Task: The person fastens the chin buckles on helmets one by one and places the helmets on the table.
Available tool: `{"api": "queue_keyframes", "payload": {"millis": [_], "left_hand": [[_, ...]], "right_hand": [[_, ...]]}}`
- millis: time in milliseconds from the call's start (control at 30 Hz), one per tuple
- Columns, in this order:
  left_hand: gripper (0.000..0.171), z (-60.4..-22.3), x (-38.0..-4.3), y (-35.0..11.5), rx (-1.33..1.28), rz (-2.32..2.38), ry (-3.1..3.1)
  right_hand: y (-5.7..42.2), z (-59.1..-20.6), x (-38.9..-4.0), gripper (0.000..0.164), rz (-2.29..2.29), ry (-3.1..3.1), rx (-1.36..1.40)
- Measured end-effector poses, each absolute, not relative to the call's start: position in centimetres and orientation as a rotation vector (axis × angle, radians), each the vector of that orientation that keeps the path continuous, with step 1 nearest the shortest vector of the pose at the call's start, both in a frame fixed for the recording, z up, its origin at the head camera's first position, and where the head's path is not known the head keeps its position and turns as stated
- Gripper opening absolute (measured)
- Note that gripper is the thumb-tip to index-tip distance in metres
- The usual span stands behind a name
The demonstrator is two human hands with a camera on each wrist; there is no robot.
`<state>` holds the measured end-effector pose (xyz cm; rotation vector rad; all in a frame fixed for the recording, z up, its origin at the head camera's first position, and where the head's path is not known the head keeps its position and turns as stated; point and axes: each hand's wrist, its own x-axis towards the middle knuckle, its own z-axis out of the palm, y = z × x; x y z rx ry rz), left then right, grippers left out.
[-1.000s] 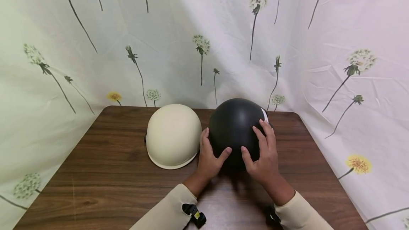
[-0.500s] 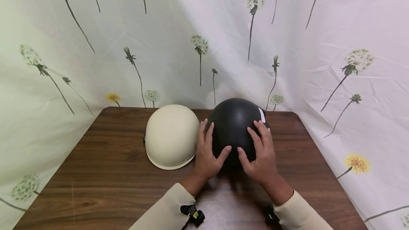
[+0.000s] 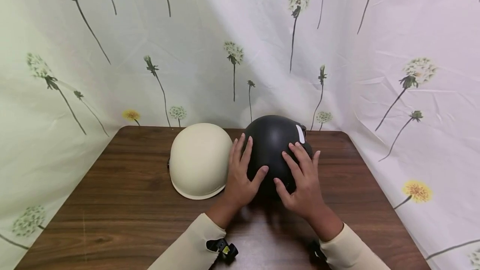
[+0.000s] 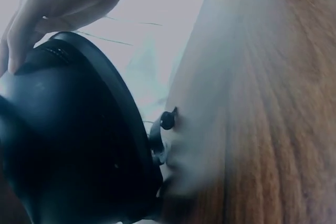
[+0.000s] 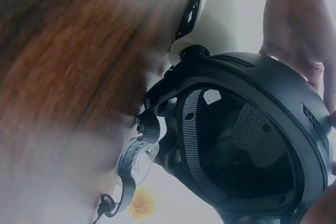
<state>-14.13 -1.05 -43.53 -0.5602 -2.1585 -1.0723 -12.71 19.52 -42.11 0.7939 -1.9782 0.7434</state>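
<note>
A black helmet [image 3: 271,147] with a white patch is at the back right of the table. My left hand [image 3: 240,180] touches its left side with straight fingers, thumb at the near face. Spread fingers of my right hand [image 3: 305,186] lie on its right side, the little finger pointing off it. In the right wrist view, the opening, padding and chin strap [image 5: 131,174] of the black helmet [image 5: 252,72] show, with the rim slanted to the table. Close on the left sits a cream helmet [image 3: 200,159], dome up, beside the left hand's fingers.
Everything stands on a brown wood-grain table [image 3: 123,224]. Sheets printed with dandelions [image 3: 234,55] hang behind it and at both sides, close to its edges. Black wrist straps with small cameras [image 3: 225,250] sit at the cuffs.
The black helmet has turned between my hands, its white patch moving leftward and showing more. My left fingers now lie higher on its side; my right hand has shifted slightly left.
</note>
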Motion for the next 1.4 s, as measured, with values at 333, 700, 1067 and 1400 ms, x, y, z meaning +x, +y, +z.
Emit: {"api": "queue_keyframes", "payload": {"millis": [333, 700, 1067, 1400], "left_hand": [[0.082, -43.1, -14.2, -1.3, -0.584, -1.035, -2.123], [0.085, -44.1, -13.4, -0.5, -0.567, -1.151, -2.229], [0.078, -44.4, -13.6, -0.6, -0.603, -1.134, -2.228], [0.087, -44.4, -14.0, -0.6, -0.548, -1.105, -2.221]], "right_hand": [[19.3, -42.0, -12.8, 0.057, 0.83, -1.922, 0.89], [19.7, -41.4, -12.8, 0.045, 0.766, -1.9, 1.043], [19.4, -42.0, -12.7, 0.053, 0.782, -1.913, 1.1], [19.5, -41.8, -12.6, 0.054, 0.786, -1.968, 1.012]]}}
